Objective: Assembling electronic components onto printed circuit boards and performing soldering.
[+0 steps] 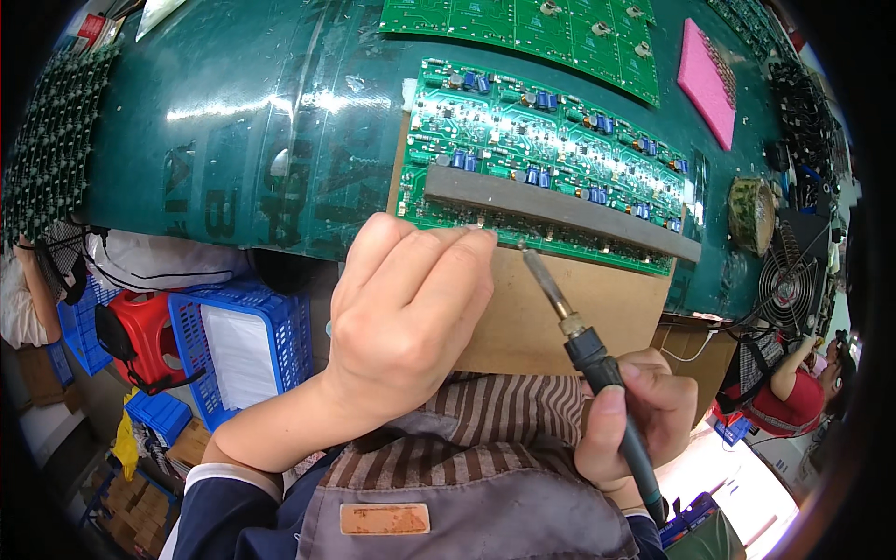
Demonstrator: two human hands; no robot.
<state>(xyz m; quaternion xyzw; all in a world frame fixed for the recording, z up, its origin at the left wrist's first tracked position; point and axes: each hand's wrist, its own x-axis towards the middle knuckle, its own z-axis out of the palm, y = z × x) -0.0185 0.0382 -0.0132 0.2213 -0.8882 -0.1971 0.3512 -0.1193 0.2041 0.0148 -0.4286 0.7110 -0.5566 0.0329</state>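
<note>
A green circuit board panel (546, 126) lies on a brown board (523, 317) at the edge of the table, filled with blue capacitors and other small parts. A long grey bar (560, 207) rests across it near its front edge. My left hand (401, 308) is at that edge, fingers curled and pinched together at the left part of the panel; anything between the fingertips is hidden. In my right hand (644, 411) is a soldering iron (597, 364), gripped by its dark handle. Its tip points up and left, close to the panel's front edge, right of my left fingertips.
Behind lies another green panel (523, 33). A pink foam block (707, 84) with pins, a green tape roll (750, 215) and a fan (786, 280) are to the right. Stacked boards (56, 140) and blue crates (238, 345) are left. Other people sit at both sides.
</note>
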